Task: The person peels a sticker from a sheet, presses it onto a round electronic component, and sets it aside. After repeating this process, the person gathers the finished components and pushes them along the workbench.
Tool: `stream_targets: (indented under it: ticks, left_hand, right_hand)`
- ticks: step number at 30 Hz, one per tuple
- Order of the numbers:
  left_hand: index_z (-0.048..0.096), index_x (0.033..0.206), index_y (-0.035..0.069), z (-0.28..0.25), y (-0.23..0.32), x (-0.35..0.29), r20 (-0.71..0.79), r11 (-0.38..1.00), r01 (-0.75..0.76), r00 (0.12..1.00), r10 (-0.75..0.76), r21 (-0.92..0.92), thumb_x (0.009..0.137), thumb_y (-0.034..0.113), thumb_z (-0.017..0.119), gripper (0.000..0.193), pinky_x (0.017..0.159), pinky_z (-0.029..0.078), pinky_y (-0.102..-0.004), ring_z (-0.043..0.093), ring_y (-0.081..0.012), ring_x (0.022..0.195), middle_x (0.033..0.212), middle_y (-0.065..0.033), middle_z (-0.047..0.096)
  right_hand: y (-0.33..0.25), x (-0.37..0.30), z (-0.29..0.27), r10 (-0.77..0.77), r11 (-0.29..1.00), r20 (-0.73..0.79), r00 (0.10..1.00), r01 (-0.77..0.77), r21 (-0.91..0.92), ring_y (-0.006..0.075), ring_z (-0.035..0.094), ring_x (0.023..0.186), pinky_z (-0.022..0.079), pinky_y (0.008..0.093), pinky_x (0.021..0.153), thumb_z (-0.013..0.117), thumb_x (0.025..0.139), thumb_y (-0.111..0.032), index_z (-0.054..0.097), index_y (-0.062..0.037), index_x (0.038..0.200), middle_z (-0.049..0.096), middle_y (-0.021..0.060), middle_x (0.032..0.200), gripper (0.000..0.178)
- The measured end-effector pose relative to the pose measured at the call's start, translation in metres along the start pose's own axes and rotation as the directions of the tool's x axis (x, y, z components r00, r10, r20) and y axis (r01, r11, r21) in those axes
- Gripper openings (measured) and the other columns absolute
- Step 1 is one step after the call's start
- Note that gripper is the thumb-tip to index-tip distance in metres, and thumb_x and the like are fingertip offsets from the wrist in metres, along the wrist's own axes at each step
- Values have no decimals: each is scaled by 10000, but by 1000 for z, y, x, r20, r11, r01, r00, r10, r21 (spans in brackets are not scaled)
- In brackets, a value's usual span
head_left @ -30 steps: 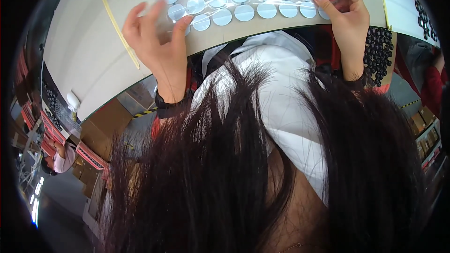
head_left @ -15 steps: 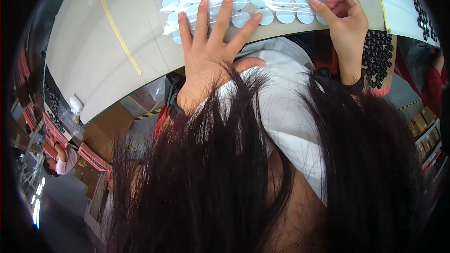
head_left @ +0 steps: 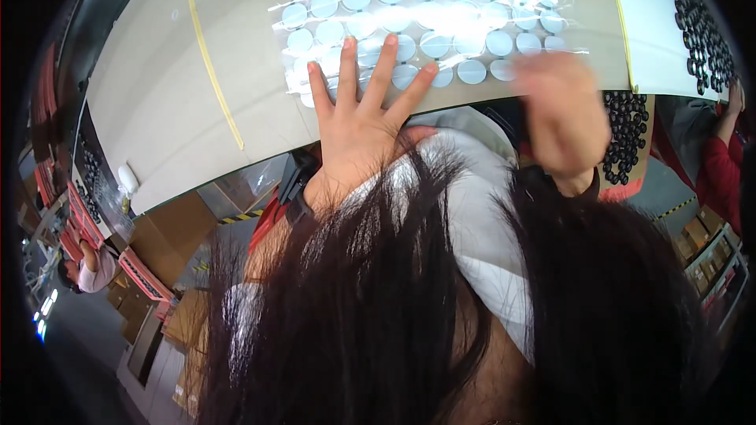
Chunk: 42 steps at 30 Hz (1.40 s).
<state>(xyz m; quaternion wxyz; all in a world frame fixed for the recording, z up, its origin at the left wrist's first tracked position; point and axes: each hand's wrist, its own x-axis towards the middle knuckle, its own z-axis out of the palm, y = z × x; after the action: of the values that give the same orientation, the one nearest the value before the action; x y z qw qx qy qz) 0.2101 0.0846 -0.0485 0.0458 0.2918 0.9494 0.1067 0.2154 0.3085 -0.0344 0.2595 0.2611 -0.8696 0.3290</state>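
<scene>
A clear plastic sheet bearing rows of pale blue round discs lies on the beige table. My left hand rests on its near left part, fingers spread and the tips touching the film. At the sheet's near right corner is my right hand, smeared by motion. Its fingers cannot be made out, nor whether they hold anything. Glare hides several discs in the middle and on the right of the sheet.
Black round parts fill a container below the table edge at right. More black rings lie on the white surface at far right, others along the table's far side. A small white bottle stands at left. Co-workers are at both sides.
My right hand has left the sheet's right edge, where its fingers were pinched, and moved nearer to me. My left hand stays spread on the sheet. The view has shifted, showing more of the table's far side.
</scene>
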Motion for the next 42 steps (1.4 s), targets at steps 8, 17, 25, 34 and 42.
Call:
stream_targets:
  ticks: [8,17,25,34,42]
  left_hand:
    - [432,1234,331,3,-2,0,-42,999,-11,999,9,-30,656,390,649,620,945,106,-650,174,-378,1270,1374,-64,262]
    - [452,1221,326,0,1,2,-43,999,22,999,-23,-25,673,338,643,580,955,109,-636,185,-363,1271,1365,-60,282]
    - [458,1217,313,-2,1,1,-54,1000,4,999,-5,-24,660,289,657,592,951,133,-630,215,-356,1261,1362,-58,292]
    - [472,1213,274,-16,-7,-2,-7,999,-24,1000,24,-23,686,250,660,561,1000,173,-534,264,-312,1255,1354,-32,323]
    - [458,1223,266,-16,-15,-9,-23,999,-33,999,32,-34,696,286,650,561,989,209,-523,306,-283,1234,1327,-6,364]
  right_hand:
    - [-26,-9,28,64,993,459,886,-101,57,223,526,1034,349,419,944,595,695,-83,474,-28,1171,507,98,1183,493]
    - [-23,-10,25,-167,981,375,912,191,-27,206,512,1062,293,412,991,624,697,-169,426,-100,1231,473,99,1230,573]
    - [-33,-2,28,102,992,469,877,-51,-120,196,528,1035,255,399,1016,613,729,-206,398,-126,1256,441,92,1264,575]
    - [-11,-3,0,265,964,552,791,-201,-175,171,571,948,239,412,1021,598,753,-138,361,-106,1263,554,66,1122,563]
    - [-6,-13,-9,321,947,436,841,-275,-168,178,576,940,234,416,1021,588,763,-88,421,-101,1218,577,47,1087,485]
